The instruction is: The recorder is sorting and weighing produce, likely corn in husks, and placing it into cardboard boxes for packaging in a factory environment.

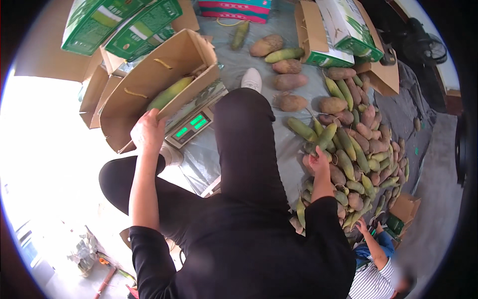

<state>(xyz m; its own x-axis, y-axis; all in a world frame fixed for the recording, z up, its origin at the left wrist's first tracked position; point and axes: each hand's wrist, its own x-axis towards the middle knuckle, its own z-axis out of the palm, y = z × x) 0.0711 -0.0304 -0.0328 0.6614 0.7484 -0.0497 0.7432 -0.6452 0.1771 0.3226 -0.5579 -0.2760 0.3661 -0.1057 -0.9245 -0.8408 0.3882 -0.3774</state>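
My left hand [148, 131] is closed on the near rim of an open cardboard box [134, 82] with yellow cord handles. Inside the box lies a long green radish [170, 93], and the far end holds something brownish, partly hidden by the wall. A digital scale [191, 128] with lit green displays sits against the box's right side. On my right, my right hand [319, 161] grips the lower end of another green radish [326, 136], at the near-left part of a large pile of green and reddish-brown radishes [366, 144].
Several reddish-brown radishes [290, 81] lie apart on the grey plastic sheet [239, 64]. Green printed cartons [343, 30] stand far right, with more green boxes [142, 35] far left. A person in a striped shirt [371, 281] works at the pile's near right. A black fan [423, 47] stands beyond.
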